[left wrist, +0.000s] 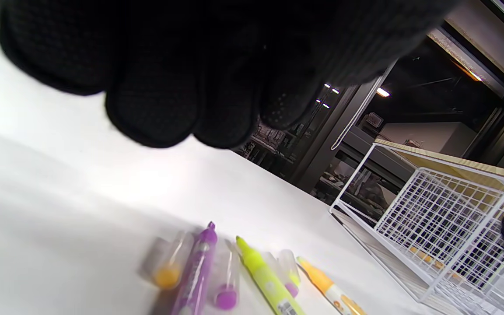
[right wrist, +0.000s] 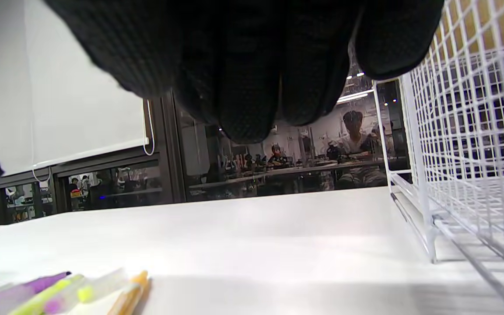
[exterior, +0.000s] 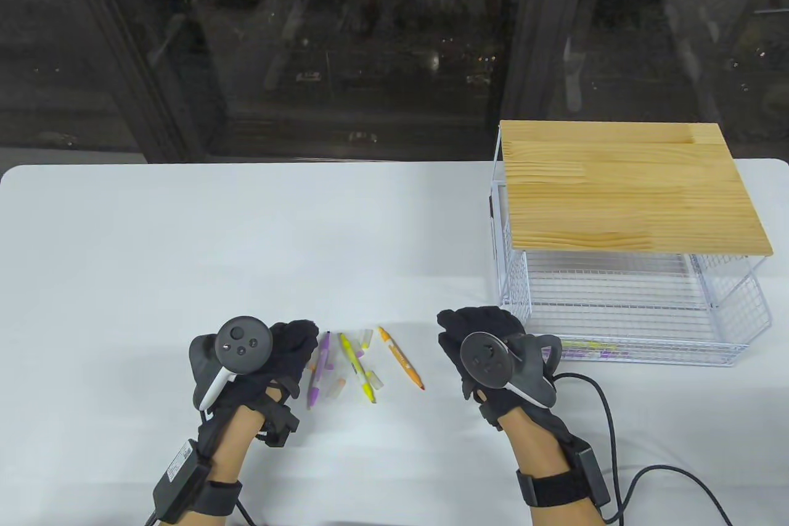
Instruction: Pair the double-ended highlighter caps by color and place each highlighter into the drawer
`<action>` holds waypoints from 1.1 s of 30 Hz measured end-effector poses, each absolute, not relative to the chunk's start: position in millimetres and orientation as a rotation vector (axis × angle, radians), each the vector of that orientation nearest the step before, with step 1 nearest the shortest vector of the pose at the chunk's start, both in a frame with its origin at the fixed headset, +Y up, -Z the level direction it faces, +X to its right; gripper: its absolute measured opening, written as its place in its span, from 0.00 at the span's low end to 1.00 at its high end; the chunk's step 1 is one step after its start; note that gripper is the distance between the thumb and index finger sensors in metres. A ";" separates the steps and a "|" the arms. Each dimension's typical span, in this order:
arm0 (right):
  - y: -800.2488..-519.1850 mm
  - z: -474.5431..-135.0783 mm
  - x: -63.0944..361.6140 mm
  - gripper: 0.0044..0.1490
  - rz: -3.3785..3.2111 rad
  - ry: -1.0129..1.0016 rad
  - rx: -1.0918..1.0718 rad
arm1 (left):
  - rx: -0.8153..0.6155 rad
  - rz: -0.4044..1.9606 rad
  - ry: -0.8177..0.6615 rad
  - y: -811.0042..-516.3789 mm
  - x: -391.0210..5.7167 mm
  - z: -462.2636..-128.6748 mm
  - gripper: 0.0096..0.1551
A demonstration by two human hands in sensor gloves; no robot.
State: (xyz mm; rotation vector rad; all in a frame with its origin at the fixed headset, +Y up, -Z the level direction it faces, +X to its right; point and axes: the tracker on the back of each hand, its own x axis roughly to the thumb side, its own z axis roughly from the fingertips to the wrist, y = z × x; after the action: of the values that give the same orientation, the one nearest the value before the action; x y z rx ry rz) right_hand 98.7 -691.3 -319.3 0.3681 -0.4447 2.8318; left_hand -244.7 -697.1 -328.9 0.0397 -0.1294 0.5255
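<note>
Table view — left hand (exterior: 271, 359) relaxed, holding nothing | right hand (exterior: 481, 341) loosely curled, holding nothing

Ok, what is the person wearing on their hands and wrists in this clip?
Both the left hand and the right hand wear black knit gloves. A dark grey round tracker with buttons and a white strip is strapped to each hand's back. Black wrist straps hold small black boxes, and black cables trail from them.

Three uncapped highlighters (exterior: 360, 365) left of the wire drawer (exterior: 629, 310), four loose caps (exterior: 368, 338) among them.
</note>
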 end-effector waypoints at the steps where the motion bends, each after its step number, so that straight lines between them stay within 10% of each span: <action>1: -692.0 -319.7 98.6 0.28 2.833 -0.441 0.369 | 0.041 0.522 -0.128 -696.9 -244.8 -329.0 0.28; 33: -736.9 -357.8 -2.9 0.27 3.126 -0.005 0.262 | 0.063 0.421 -0.105 -698.9 -253.7 -334.0 0.27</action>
State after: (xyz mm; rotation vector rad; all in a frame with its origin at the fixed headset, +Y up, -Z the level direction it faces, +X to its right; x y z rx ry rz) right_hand -2.9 -736.9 -357.8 0.2617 -0.0052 3.1259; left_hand -253.7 -698.9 -334.0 0.0627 -0.1047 0.4210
